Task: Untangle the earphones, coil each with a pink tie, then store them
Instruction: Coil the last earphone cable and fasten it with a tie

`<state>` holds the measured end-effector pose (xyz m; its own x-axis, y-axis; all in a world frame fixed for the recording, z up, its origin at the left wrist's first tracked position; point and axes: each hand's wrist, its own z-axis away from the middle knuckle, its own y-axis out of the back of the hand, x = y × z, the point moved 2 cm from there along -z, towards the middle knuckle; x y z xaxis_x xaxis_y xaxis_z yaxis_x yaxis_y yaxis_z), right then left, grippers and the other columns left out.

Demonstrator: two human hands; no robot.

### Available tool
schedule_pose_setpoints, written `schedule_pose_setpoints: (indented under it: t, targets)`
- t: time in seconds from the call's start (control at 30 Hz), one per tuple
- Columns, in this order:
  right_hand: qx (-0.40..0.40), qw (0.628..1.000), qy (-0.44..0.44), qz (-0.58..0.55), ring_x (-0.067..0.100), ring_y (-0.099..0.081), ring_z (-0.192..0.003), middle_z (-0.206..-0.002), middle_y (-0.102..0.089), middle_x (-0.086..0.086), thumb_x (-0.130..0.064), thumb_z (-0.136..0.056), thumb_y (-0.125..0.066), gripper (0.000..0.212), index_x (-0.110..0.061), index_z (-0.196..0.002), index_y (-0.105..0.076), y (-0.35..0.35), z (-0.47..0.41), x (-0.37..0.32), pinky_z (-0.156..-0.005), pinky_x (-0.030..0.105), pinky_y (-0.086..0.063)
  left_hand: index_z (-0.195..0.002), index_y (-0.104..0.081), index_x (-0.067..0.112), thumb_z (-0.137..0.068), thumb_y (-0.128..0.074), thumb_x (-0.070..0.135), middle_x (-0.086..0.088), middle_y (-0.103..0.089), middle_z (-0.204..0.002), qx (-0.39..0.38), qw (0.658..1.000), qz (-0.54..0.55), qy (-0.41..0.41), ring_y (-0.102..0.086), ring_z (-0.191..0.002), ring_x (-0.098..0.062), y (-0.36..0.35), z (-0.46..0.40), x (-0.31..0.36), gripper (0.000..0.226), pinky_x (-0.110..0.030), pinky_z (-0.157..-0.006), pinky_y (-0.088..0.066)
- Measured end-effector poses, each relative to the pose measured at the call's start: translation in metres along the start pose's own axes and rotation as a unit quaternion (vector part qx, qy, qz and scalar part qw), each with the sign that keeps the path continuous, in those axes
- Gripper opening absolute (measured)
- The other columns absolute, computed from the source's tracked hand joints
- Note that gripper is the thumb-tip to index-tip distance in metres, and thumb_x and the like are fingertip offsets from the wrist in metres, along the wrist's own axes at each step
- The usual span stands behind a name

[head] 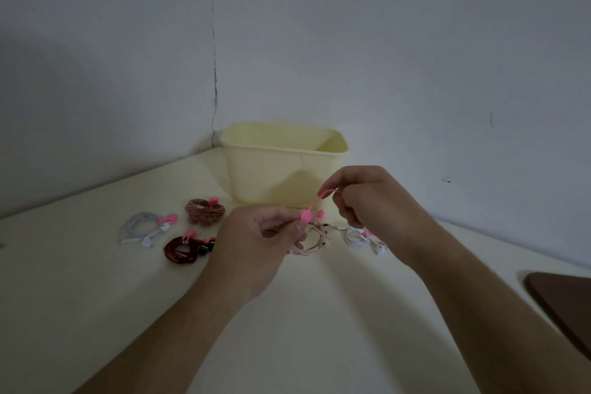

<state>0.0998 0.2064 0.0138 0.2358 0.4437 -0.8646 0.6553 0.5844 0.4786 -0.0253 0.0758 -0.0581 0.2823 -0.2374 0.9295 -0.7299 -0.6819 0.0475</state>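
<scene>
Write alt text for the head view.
Two hands fasten a pink tie round a pink earphone coil over a cream table: left hand holds the coil, right hand pulls the tie. Four tied coils lie nearby before a yellow tub.

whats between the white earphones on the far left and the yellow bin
In the head view, the brown earphone coil with its pink tie lies between the white earphones and the yellow bin.

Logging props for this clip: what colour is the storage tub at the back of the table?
Pale yellow tub, plain, seen best in the head view.
</scene>
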Motion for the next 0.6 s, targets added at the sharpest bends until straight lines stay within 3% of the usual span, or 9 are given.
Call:
schedule_pose_setpoints:
  t: [0.13,0.2,0.33,0.47,0.6]
  targets:
    - [-0.024,0.996,0.036,0.074,0.005,-0.044,-0.048,-0.053,-0.052,-0.016,-0.02,-0.095,-0.069,0.01,-0.02,-0.09,-0.077,0.0,0.002,-0.002,-0.051,0.021,-0.036,-0.09,-0.083,0.031,-0.091,-0.078,0.016,0.0,-0.081,-0.078,0.004,1.0,-0.005,-0.005,-0.076,-0.072,-0.018,0.001,-0.001,-0.002,0.017,-0.022,-0.064,-0.055]
    - [-0.03,0.987,0.078,0.14,0.005,-0.041,-0.044,-0.047,-0.045,-0.016,-0.034,-0.089,-0.082,0.009,-0.027,-0.087,-0.076,-0.004,0.005,-0.004,-0.048,0.02,-0.034,-0.09,-0.083,0.033,-0.092,-0.077,0.012,-0.001,-0.081,-0.079,0.005,1.0,-0.008,-0.011,-0.077,-0.072,-0.019,0.002,-0.002,-0.003,0.022,-0.026,-0.066,-0.056]
    - [-0.001,0.981,0.11,0.158,0.008,-0.041,-0.042,-0.041,-0.041,-0.016,-0.034,-0.088,-0.085,0.013,-0.026,-0.081,-0.078,-0.007,0.003,-0.001,-0.049,0.02,-0.031,-0.091,-0.084,0.032,-0.093,-0.076,0.011,0.0,-0.081,-0.08,0.004,1.0,-0.014,-0.02,-0.076,-0.07,-0.021,0.001,-0.002,-0.004,0.022,-0.031,-0.069,-0.058]
    - [-0.009,0.98,0.118,0.157,0.006,-0.039,-0.042,-0.042,-0.041,-0.016,-0.028,-0.088,-0.083,0.009,-0.026,-0.082,-0.076,-0.009,0.003,0.0,-0.045,0.015,-0.029,-0.085,-0.083,0.041,-0.092,-0.074,0.002,0.0,-0.081,-0.082,-0.011,1.0,-0.01,-0.017,-0.076,-0.069,-0.022,0.0,-0.002,-0.006,0.04,-0.033,-0.069,-0.06]
    - [0.007,0.982,0.114,0.152,0.008,-0.037,-0.042,-0.041,-0.039,-0.015,-0.022,-0.086,-0.085,0.013,-0.023,-0.076,-0.076,-0.009,0.001,0.0,-0.047,0.018,-0.031,-0.088,-0.083,0.031,-0.092,-0.075,0.004,0.0,-0.08,-0.079,0.001,1.0,-0.024,-0.01,-0.077,-0.072,-0.02,0.001,-0.003,-0.008,0.029,-0.032,-0.071,-0.06]
